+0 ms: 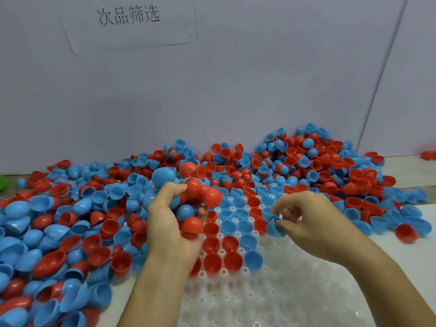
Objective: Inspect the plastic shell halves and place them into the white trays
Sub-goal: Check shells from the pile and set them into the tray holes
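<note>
Your left hand (172, 223) is curled around a handful of red and blue shell halves (195, 197), domes up, held just above the left edge of the white tray (271, 291). Your right hand (304, 220) pinches a single blue shell half (274, 226) between thumb and fingertips, right over the tray's right side. The tray lies at the near middle of the desk (401, 218); its far rows hold red and blue halves seated open side up, while the near sockets show bare white. A loose heap of shell halves (306, 166) spreads along the desk's far edge and down its left side. A paper sign (129, 22) with handwritten characters hangs on the wall behind.
</note>
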